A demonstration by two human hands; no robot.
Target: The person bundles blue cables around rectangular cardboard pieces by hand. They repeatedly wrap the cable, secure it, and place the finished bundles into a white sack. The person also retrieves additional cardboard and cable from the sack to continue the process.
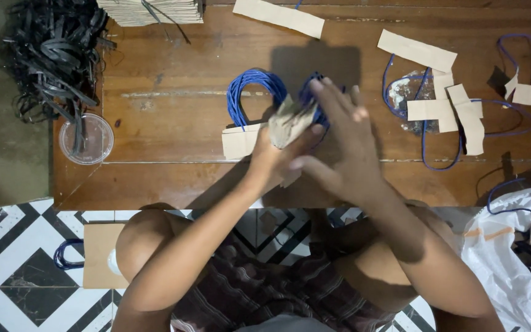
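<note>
Head view: left hand (265, 157) and right hand (339, 138) together, both clamped on a crumpled brown paper piece (290, 120) above the wooden table (173, 129), beside 1 blue cord loop (250, 89)

light: warm, overhead | shadows: hard, cast onto table (173, 123) | focus: sharp | hands: slight motion blur

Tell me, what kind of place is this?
Probably a home workshop where paper bags get handles. A person sits on a tiled floor at a low wooden table. Both hands, left hand and right hand, press a cardboard piece onto blue cord. Cardboard strips lie around.
</note>
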